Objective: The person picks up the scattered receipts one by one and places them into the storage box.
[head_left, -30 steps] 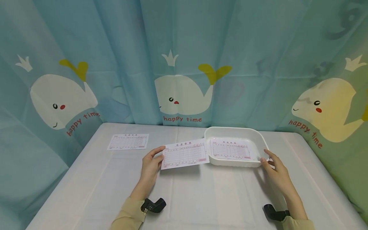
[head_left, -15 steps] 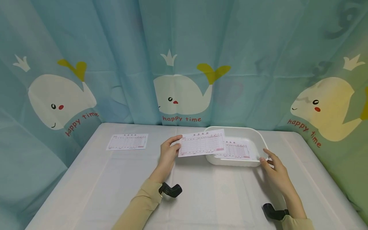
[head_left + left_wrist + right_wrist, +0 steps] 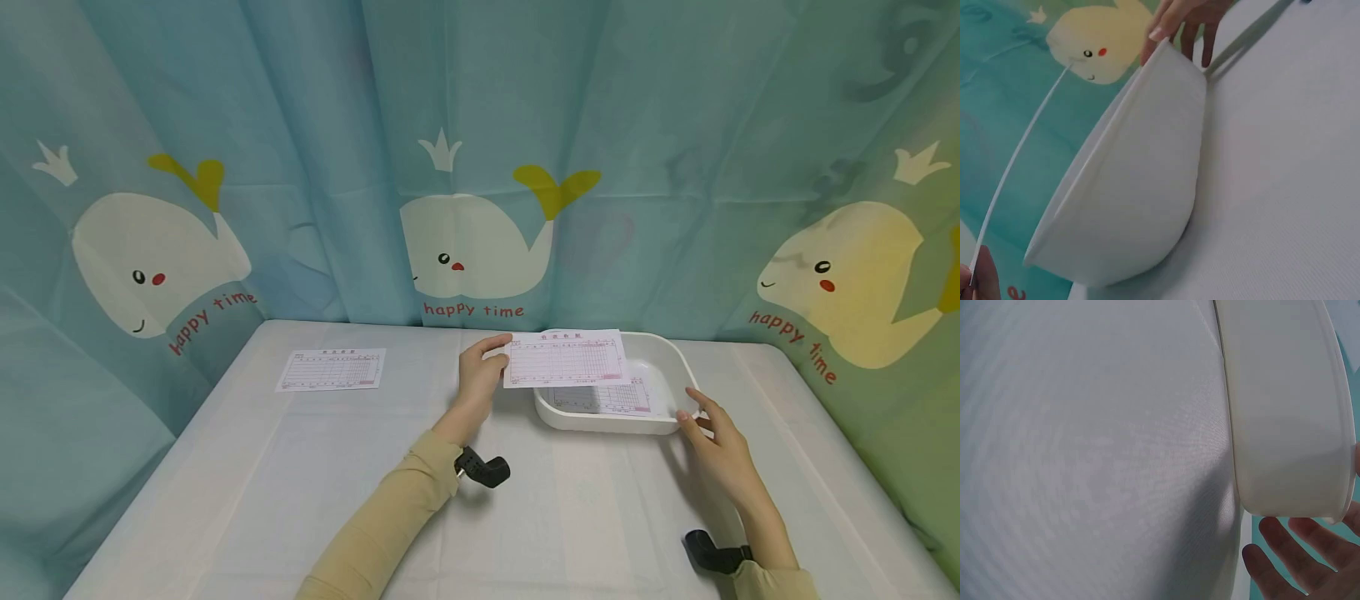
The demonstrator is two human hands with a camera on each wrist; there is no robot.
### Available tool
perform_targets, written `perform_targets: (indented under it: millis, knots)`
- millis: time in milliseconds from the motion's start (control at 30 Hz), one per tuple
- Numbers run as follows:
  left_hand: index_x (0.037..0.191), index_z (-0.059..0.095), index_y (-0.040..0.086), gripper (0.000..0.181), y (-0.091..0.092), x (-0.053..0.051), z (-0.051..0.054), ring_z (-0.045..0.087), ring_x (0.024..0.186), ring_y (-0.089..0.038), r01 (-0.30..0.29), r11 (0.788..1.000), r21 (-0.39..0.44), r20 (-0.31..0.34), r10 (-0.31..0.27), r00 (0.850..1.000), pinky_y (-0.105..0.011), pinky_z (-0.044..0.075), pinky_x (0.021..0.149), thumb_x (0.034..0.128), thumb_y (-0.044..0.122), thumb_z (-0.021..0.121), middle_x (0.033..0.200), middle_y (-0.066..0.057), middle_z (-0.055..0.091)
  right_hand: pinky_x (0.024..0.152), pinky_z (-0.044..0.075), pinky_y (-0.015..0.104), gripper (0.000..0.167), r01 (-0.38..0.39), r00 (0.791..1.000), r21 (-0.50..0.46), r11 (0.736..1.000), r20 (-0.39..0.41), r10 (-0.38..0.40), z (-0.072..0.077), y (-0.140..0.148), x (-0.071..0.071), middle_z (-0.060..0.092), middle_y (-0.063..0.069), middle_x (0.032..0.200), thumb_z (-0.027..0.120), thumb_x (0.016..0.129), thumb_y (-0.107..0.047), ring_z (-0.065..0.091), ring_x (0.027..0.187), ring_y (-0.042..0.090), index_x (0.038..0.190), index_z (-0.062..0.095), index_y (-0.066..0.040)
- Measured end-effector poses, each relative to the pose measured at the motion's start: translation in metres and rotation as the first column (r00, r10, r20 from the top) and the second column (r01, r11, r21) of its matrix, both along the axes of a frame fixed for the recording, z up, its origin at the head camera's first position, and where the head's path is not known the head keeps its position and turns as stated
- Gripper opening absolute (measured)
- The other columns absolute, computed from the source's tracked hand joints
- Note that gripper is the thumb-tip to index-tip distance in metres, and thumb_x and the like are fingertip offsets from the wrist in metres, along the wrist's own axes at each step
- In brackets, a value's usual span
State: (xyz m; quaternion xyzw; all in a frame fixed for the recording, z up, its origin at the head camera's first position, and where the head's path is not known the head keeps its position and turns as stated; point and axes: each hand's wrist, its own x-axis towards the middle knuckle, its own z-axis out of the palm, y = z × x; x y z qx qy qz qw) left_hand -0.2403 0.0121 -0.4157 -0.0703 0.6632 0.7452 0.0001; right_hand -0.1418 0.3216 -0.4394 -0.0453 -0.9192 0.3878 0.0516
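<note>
My left hand (image 3: 478, 379) pinches a printed receipt slip (image 3: 566, 358) by its left edge, thumb in front. That slip hangs in the air over the left part of a white plastic tray (image 3: 611, 424); in the left wrist view its thin edge (image 3: 1019, 150) shows above the tray's rim. Inside the tray lies another receipt slip (image 3: 637, 396), partly covered by the held one. At the tray's front right corner my right hand (image 3: 720, 450) holds the rim, thumb on top and fingers outside. In the right wrist view its fingers (image 3: 1297, 556) are spread beside the tray's end wall.
A further receipt slip (image 3: 331, 370) lies flat at the table's back left. The table (image 3: 525, 533) has a white cloth. Right behind it hangs a blue-green curtain (image 3: 480, 125) with whales. Each wrist wears a black camera (image 3: 487, 471).
My left hand has carried the receipt slip right and away from me, from left of the tray to above it. The right hand and tray have stayed in place.
</note>
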Motion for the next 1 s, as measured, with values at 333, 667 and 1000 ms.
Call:
perform_targets:
  millis: [333,667,1000]
  knots:
    - [0.117,0.068,0.009,0.046,0.03,-0.009,0.007,0.056,0.089,-0.013,0.023,0.997,-0.073,-0.019,-0.025,1.0,-0.02,0.042,0.068,0.0792,-0.008,0.049,0.128,-0.01,0.061,0.095,0.038,0.067,0.062,-0.003,1.0,-0.005,1.0,-0.001,0.003,-0.001,0.001,0.001,0.026,0.034,0.149,0.043,0.101,-0.036,0.041,0.123,0.051,0.15,0.025,-0.003]
    - [0.119,0.067,0.009,0.044,0.059,-0.005,0.015,0.056,0.088,-0.014,0.062,0.993,-0.103,-0.016,-0.063,0.998,-0.019,0.041,0.063,0.0815,-0.006,0.049,0.131,-0.01,0.058,0.095,0.037,0.067,0.061,-0.017,1.0,-0.008,1.0,-0.009,0.017,0.0,0.002,0.0,0.027,0.034,0.148,0.044,0.101,-0.034,0.041,0.123,0.051,0.15,0.026,-0.003]
    - [0.116,0.068,0.006,0.039,0.081,-0.002,0.014,0.057,0.076,-0.01,0.098,0.987,-0.13,-0.038,-0.103,0.994,-0.019,0.044,0.061,0.0826,-0.005,0.05,0.119,-0.011,0.065,0.095,0.039,0.066,0.061,-0.02,1.0,-0.007,1.0,-0.02,0.02,0.0,0.002,0.0,0.028,0.034,0.147,0.043,0.101,-0.036,0.042,0.122,0.05,0.15,0.027,-0.003]
